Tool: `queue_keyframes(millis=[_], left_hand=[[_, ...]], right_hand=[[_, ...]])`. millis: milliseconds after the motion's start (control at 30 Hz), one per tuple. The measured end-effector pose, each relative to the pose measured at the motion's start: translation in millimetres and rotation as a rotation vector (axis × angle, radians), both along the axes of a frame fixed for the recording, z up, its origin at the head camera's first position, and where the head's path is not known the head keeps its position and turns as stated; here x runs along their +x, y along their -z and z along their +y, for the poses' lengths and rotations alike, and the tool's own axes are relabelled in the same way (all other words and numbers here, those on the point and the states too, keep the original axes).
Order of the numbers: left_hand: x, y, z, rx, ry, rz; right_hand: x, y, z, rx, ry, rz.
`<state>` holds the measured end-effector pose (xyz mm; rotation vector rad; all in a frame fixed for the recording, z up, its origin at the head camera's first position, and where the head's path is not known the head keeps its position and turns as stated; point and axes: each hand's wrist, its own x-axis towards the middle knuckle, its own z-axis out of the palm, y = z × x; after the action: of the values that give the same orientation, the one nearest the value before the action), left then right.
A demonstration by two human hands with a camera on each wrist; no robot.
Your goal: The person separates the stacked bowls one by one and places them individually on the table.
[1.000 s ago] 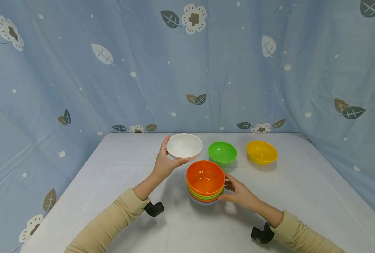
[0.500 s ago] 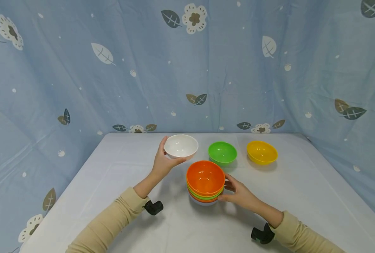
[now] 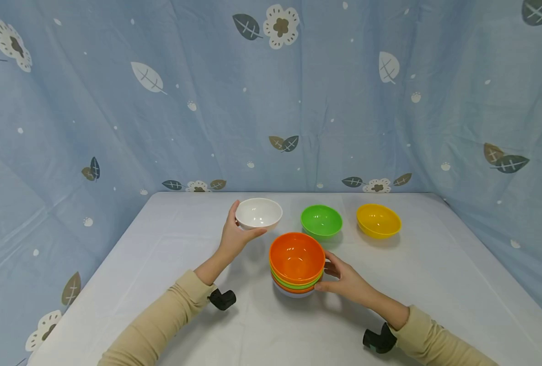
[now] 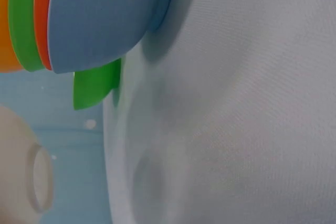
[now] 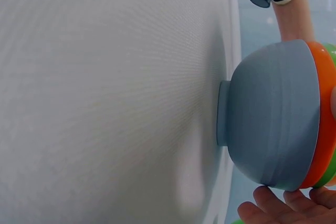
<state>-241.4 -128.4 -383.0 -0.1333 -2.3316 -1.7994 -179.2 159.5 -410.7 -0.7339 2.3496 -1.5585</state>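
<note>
My left hand (image 3: 236,239) holds a white bowl (image 3: 258,213) by its left side, thumb in front. The left wrist view shows the white bowl (image 4: 23,166) raised off the table, its foot ring visible. At the middle of the table stands a stack of nested bowls, with an orange bowl (image 3: 296,256) on top. Green and orange rims show below it, and a blue bowl (image 5: 273,114) is at the bottom, its foot on the cloth. My right hand (image 3: 346,279) grips the stack's right side, thumb in front and fingers (image 5: 270,203) behind.
Behind the stack stands a green bowl (image 3: 321,222), and farther right a yellow bowl (image 3: 378,221). A white cloth (image 3: 435,274) covers the table. A patterned blue curtain (image 3: 234,101) hangs along the table's back and sides.
My left hand has carried the white bowl a little to the left and lower, away from above the stack's back edge. My right hand and the stack have stayed in place.
</note>
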Motion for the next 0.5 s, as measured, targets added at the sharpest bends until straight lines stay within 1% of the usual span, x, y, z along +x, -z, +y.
queue_keyframes(millis=[333,400,500], left_hand=[[-6.9,9.2,0.1,0.009,0.004,0.011],[-2.7,3.5,1.9,0.013,0.013,-0.003],[-4.6,5.5,1.6,0.017,0.025,-0.021]], right_hand=[[-0.2,-0.4,-0.5,0.003,0.006,-0.006],[-0.3,-0.5,-0.6,0.003,0.004,-0.001],[-0.4,-0.6,-0.6,0.0,-0.002,0.006]])
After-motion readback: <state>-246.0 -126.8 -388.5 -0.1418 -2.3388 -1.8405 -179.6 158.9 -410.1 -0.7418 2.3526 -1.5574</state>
